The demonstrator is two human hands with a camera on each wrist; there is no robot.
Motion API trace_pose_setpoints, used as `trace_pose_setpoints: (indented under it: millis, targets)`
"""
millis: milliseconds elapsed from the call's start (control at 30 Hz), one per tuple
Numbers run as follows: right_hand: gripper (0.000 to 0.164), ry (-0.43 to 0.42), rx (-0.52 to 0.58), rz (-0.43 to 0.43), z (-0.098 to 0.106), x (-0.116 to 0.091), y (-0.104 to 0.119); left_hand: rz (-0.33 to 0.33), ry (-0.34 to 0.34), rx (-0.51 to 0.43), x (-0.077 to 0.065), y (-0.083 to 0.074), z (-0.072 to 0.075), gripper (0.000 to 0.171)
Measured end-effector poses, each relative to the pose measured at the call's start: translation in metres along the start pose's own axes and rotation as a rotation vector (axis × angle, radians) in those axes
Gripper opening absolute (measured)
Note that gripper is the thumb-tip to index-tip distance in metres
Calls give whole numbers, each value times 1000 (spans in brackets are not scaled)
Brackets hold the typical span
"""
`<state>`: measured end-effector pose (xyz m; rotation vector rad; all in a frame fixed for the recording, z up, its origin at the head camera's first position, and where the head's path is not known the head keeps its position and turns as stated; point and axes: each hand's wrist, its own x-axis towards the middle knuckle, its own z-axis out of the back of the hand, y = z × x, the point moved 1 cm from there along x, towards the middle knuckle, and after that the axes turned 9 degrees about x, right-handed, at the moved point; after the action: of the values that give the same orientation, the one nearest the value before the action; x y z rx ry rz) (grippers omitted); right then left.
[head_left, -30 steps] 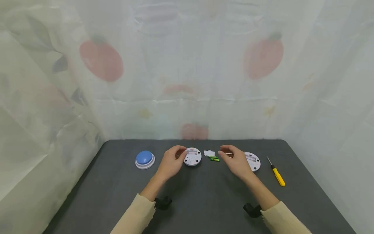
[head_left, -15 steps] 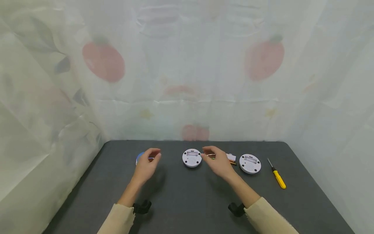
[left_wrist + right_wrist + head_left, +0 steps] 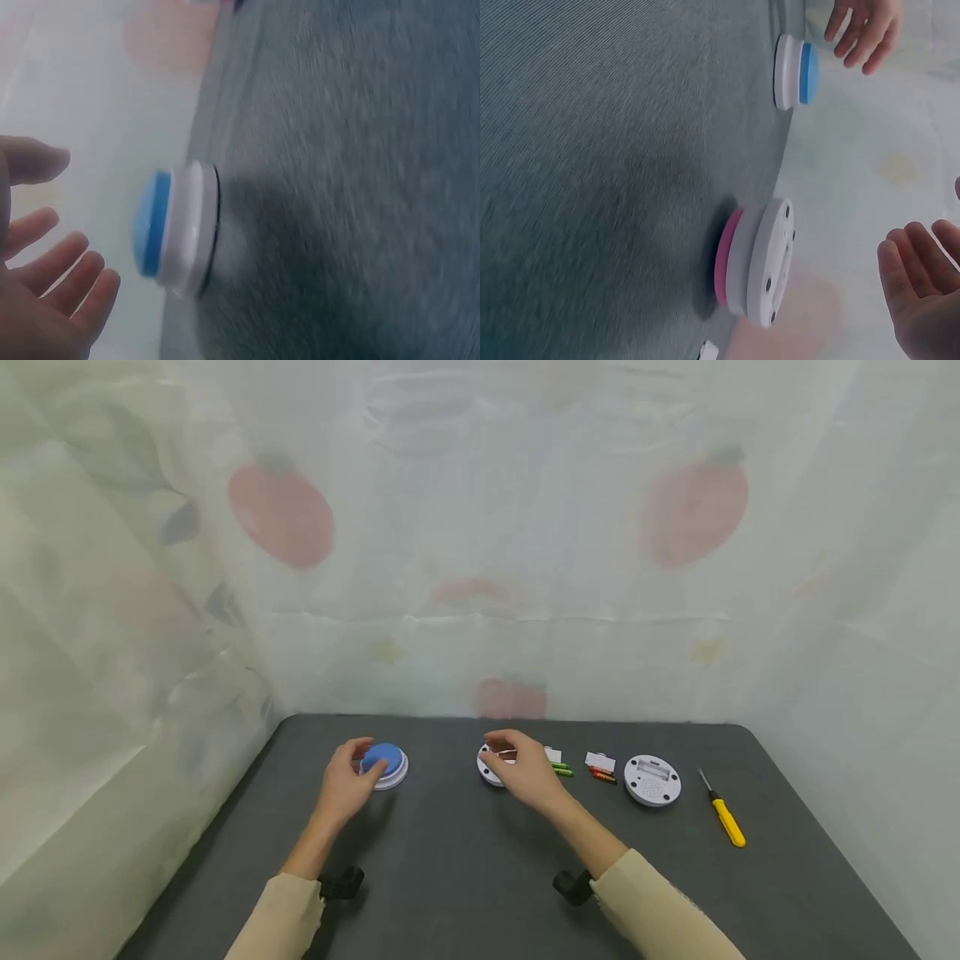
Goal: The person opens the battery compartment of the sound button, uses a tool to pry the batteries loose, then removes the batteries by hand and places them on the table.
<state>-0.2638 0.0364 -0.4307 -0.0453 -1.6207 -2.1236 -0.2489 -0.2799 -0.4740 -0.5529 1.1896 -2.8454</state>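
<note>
A blue-domed push button [image 3: 382, 760] with a white base stands upright at the left of the table. My left hand [image 3: 343, 785] hovers at its left side, fingers relaxed and apart from the dome in the left wrist view. Mid-table lies a second button [image 3: 772, 262], turned over, its pink dome downward and its white underside up. My right hand [image 3: 528, 777] hangs over it with bent, relaxed fingers, holding nothing, and partly hides it in the head view. Green batteries [image 3: 562, 772] and a white battery cover [image 3: 553, 755] lie right of that button.
Farther right are a second white battery cover [image 3: 600, 762], red-orange batteries [image 3: 603, 774] and another overturned white button [image 3: 652, 781] with an open battery compartment. A yellow-handled screwdriver [image 3: 729, 822] lies near the right table edge. Printed sheeting [image 3: 487, 568] hangs around the table.
Both hands have moved left: the left from the middle button to the blue one, the right from beside the right-hand button to over the middle one. The objects stay on the table.
</note>
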Motion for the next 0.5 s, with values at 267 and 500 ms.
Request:
trace_pose_setpoints:
  millis: [267,500]
  targets:
    - [36,42,22,10,-22,10,0,145,154,9,9,26,1,74]
    - [37,94,22,15,-41,16,2,208,258,14,15,39,-2,88]
